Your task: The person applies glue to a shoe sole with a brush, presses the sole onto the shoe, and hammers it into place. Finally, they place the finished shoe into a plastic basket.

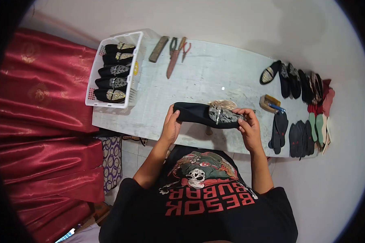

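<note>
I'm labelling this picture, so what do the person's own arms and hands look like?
The left hand and right hand are bare: no gloves, and no rings or watch that I can make out. The forearms are uncovered. Black short sleeves belong to a black T-shirt with a skull print and red lettering.

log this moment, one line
left hand: holds black flat shoe, heel end | right hand: holds its patterned toe | white basket: patterned flats

Matt cloth shoe (smooth-looking).
</note>
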The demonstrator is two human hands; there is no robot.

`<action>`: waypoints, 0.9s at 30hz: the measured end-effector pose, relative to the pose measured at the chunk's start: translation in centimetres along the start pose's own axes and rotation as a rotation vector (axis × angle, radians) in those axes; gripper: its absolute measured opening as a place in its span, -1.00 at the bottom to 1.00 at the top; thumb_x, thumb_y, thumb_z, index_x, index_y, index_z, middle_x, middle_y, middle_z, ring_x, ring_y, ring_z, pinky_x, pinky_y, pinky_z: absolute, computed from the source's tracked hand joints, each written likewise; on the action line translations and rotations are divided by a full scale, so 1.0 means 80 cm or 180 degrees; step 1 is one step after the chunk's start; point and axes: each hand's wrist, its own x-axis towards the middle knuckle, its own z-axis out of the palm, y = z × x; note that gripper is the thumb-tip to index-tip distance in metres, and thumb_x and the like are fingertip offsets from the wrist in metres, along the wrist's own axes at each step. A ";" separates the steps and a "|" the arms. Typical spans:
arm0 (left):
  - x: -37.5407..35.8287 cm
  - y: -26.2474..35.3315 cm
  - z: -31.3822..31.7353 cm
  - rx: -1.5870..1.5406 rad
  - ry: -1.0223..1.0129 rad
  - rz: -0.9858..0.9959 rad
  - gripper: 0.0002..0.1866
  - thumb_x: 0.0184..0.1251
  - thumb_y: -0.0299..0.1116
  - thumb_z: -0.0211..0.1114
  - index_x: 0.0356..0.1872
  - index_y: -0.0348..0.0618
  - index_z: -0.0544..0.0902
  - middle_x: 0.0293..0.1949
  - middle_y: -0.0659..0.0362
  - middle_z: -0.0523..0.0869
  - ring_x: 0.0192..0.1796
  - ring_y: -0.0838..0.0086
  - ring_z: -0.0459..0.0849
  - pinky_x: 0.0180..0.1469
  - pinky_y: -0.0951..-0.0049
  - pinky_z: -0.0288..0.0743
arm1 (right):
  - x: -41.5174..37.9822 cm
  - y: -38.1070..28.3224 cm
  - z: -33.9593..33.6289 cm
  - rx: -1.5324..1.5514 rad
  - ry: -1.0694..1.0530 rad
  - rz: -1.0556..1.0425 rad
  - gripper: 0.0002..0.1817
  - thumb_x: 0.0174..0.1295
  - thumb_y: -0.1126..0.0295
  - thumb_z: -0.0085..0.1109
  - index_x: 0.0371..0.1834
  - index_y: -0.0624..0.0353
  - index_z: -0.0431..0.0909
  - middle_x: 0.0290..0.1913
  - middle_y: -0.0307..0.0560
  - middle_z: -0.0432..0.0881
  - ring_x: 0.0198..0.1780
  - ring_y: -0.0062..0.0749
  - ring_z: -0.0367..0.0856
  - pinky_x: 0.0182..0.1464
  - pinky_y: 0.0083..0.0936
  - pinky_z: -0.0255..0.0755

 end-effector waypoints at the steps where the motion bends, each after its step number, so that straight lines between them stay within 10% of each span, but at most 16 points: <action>1: 0.005 0.012 -0.014 0.0023 -0.0056 0.0014 -0.60 0.63 -0.36 -0.02 0.38 -0.26 0.38 0.30 0.02 0.57 0.37 0.32 0.54 0.49 0.27 0.34 | 0.004 0.002 0.019 -0.0073 0.0103 0.0074 -0.67 0.34 0.57 0.11 0.16 0.17 0.45 0.18 -0.13 0.60 0.01 -0.58 0.56 -0.01 -0.68 0.42; 9: 0.038 0.133 -0.149 0.0108 0.0196 0.0478 -0.44 0.22 -0.45 0.03 0.31 -0.35 0.43 0.24 0.00 0.57 0.35 0.31 0.52 0.52 0.29 0.25 | 0.080 0.052 0.211 -0.0258 -0.0205 -0.0052 -0.25 0.12 0.71 -0.04 0.49 0.10 0.25 0.51 -0.05 0.30 0.33 -0.38 0.46 0.32 -0.47 0.40; 13: 0.037 0.178 -0.232 0.0119 0.0591 0.0810 -0.47 0.19 -0.46 0.02 0.24 -0.30 0.52 0.09 0.13 0.56 0.22 0.43 0.46 0.43 0.45 0.18 | 0.111 0.085 0.282 -0.0115 -0.0915 0.0180 -0.23 0.03 0.71 -0.03 0.46 0.11 0.35 0.67 0.02 0.18 0.70 -0.22 0.05 0.53 -0.41 0.17; 19: 0.046 0.243 -0.316 0.0505 0.1142 0.0970 -0.49 0.32 -0.52 0.02 0.31 -0.22 0.51 0.18 0.15 0.55 0.24 0.46 0.45 0.40 0.52 0.21 | 0.159 0.136 0.370 0.0137 -0.1574 0.1392 -0.33 0.20 0.76 0.03 0.40 0.02 0.35 0.33 -0.03 0.48 0.33 -0.27 0.46 0.36 -0.40 0.34; 27: 0.104 0.346 -0.426 0.1007 0.1933 0.0891 -0.55 0.44 -0.50 0.05 0.33 -0.13 0.55 0.19 0.16 0.62 0.15 0.48 0.57 0.21 0.47 0.44 | 0.270 0.179 0.510 -0.0103 -0.1660 0.0638 -0.32 0.10 0.82 0.10 0.33 0.06 0.42 0.20 -0.02 0.56 0.21 -0.30 0.53 0.26 -0.46 0.39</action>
